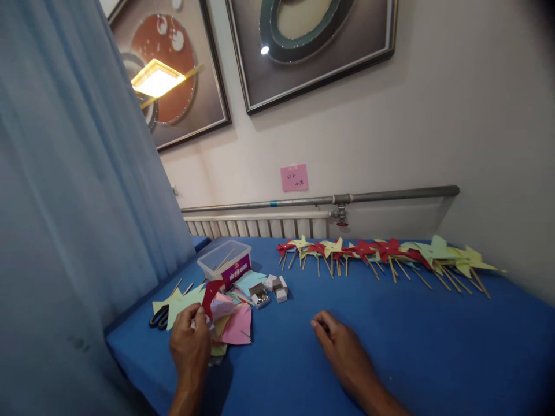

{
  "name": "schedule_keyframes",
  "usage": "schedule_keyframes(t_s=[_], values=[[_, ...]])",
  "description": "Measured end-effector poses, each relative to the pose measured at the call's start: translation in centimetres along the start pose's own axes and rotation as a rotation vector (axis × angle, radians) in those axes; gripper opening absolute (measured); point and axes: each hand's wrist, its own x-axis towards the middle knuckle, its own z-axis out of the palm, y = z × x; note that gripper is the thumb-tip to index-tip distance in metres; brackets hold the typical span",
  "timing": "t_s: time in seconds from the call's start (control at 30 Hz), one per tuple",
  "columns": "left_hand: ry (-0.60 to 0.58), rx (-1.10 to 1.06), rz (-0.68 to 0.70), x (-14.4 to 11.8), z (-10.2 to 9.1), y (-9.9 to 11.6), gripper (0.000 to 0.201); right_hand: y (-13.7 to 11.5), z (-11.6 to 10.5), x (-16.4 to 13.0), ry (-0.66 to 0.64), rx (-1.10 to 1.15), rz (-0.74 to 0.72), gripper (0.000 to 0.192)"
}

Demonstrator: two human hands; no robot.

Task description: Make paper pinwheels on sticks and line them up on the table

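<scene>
My left hand point(191, 335) pinches a piece of red paper point(212, 294) that curves up between thumb and fingers. It hovers over a pile of coloured paper, with a pink sheet point(238, 326) just to its right. Black-handled scissors point(160, 318) lie left of the pile, partly under a pale green sheet point(185, 303). My right hand point(338, 341) is over the bare blue cloth, its fingers curled closed; whether anything small is inside them is hidden. Nearest the pile are a small open box of shiny metal bits point(259, 297) and a white box point(280, 289).
A clear plastic tub point(224, 263) with thin sticks stands behind the pile. Several paper pinwheels on sticks point(385, 251) lie in a row along the back right of the blue-covered table point(411, 341). A blue curtain point(78, 173) hangs at the left; a radiator point(260, 226) runs behind.
</scene>
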Motion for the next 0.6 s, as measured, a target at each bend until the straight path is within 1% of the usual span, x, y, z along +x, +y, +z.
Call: schedule_keyframes(t_s=[0.03, 0.07, 0.13, 0.17, 0.2, 0.27, 0.33, 0.37, 0.4, 0.47, 0.53, 0.6], values=[[0.011, -0.064, 0.005, -0.4, 0.3, 1.1, 0.032, -0.2, 0.1, 0.0, 0.008, 0.017, -0.009, 0.031], [-0.017, -0.135, 0.023, -0.9, 0.9, 2.4, 0.031, -0.3, 0.1, 0.0, 0.011, 0.046, -0.017, 0.031], [-0.199, -0.277, 0.079, -2.1, 2.6, 5.1, 0.029, -0.3, 0.5, 0.0, 0.014, 0.136, -0.016, 0.033], [-0.285, -0.354, 0.058, -2.7, 3.7, 6.3, 0.029, -0.1, 0.7, 0.1, 0.014, 0.19, 0.003, 0.034], [-0.358, -0.448, 0.006, -3.3, 4.9, 7.5, 0.03, 0.2, 0.9, 0.3, 0.025, 0.245, 0.035, 0.037], [-0.482, -0.667, -0.147, -4.0, 7.1, 9.4, 0.032, 0.9, 1.2, 0.7, 0.037, 0.341, 0.103, 0.043], [-0.565, -0.826, -0.272, -4.5, 8.8, 10.5, 0.033, 1.6, 1.3, 1.2, 0.042, 0.449, 0.152, 0.043], [-0.588, -0.854, -0.298, -4.6, 9.4, 10.7, 0.033, 1.9, 1.3, 1.4, 0.042, 0.503, 0.168, 0.043], [-0.6, -0.844, -0.297, -4.8, 9.8, 10.7, 0.032, 2.0, 1.3, 1.6, 0.039, 0.554, 0.179, 0.043], [-0.612, -0.744, -0.232, -5.3, 10.0, 10.3, 0.03, 2.1, 1.2, 1.8, 0.026, 0.649, 0.204, 0.046], [-0.643, -0.61, -0.114, -6.4, 9.7, 9.6, 0.028, 1.7, 1.2, 1.6, -0.001, 0.767, 0.245, 0.052], [-0.71, -0.484, 0.055, -7.8, 9.2, 9.0, 0.025, 1.2, 1.3, 1.3, -0.049, 0.914, 0.281, 0.057]])
